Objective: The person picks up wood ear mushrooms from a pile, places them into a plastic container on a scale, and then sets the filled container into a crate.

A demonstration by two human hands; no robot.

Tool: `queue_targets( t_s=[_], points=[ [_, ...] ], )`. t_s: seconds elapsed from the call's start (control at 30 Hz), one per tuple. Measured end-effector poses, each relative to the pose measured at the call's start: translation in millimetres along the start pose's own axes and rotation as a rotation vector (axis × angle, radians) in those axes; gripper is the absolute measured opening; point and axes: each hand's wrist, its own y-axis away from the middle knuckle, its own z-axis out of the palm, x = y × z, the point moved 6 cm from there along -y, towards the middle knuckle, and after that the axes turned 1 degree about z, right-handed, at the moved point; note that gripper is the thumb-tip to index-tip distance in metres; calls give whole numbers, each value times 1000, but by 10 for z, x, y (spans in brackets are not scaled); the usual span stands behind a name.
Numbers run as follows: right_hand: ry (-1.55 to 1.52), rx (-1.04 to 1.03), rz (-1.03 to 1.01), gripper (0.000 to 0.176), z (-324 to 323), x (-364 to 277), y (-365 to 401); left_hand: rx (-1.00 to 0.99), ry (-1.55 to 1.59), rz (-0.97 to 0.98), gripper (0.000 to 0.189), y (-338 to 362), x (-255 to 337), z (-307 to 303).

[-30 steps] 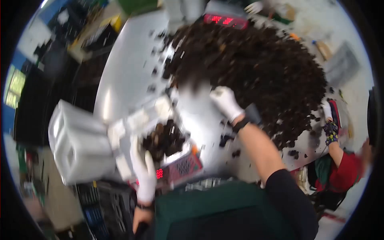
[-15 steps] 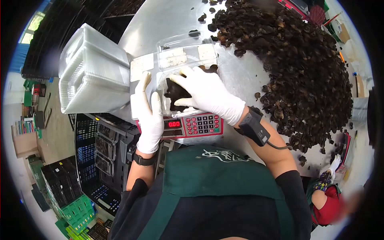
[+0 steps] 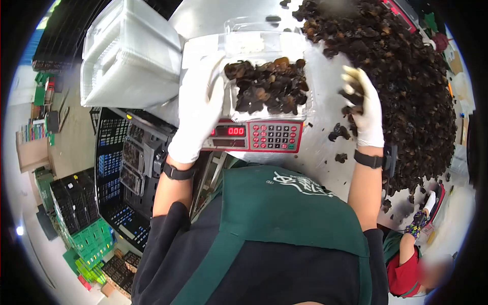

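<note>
A clear plastic box (image 3: 272,114) filled with dark, crinkled mushroom pieces (image 3: 269,86) rests on a red digital scale (image 3: 274,136), whose display reads 0.00. My left hand (image 3: 201,107), in a white glove, lies along the box's left side with its fingers extended. To the right of the scale, my gloved right hand (image 3: 367,107) has its fingers curled round several dark pieces (image 3: 352,99). The box's clear lid (image 3: 254,30) stands open at its far side.
Nested clear boxes (image 3: 127,61) stand left of the scale. A large mushroom heap (image 3: 417,101) covers the metal table's right side. Black crates (image 3: 109,173) are at lower left, and another person (image 3: 406,259) is at lower right.
My right hand has moved right, from over the box to the heap's edge, and now holds pieces. The box's contents are uncovered. My left hand remains beside the box; the whole view has shifted.
</note>
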Motion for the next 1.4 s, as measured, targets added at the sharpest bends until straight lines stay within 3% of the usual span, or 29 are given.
queue_targets(
  t_s=[0.07, 0.13, 0.3, 0.4, 0.53, 0.7, 0.8, 1.03, 1.23, 1.37, 1.4],
  points=[
    [-439, 18, 104, 32, -602, 456, -101, 47, -50, -68, 40, -28, -77, -158],
    [-671, -5, 200, 33, -1092, 857, -142, 65, 71, -105, 40, -87, -134, -266],
    [-855, -73, 281, 36, -1136, 1205, 15, -24, -65, 43, 44, -149, -21, -176],
    [-840, -32, 302, 36, -1000, 1158, 46, -184, -77, 33, 47, -173, 159, 76],
    [-830, -43, 302, 37, -904, 1082, 48, -276, -229, 189, 53, -203, 83, 345],
    [-851, -40, 331, 38, -860, 1094, 121, -172, -50, 16, 46, -285, -32, 273],
    [-852, -47, 353, 39, -869, 1165, 146, -286, 348, -366, 48, -236, -170, 294],
    [-885, -50, 407, 43, -769, 1197, 115, -270, 630, -459, 47, -154, -233, 406],
    [-759, 5, 389, 39, -685, 1085, 125, -253, 342, -406, 38, -202, -147, 383],
    [-539, 4, 300, 35, -585, 921, 176, -175, 145, -83, 23, -228, 105, 382],
    [-435, 39, 244, 35, -471, 764, 208, -178, 166, -98, 23, -212, 106, 411]
  ],
)
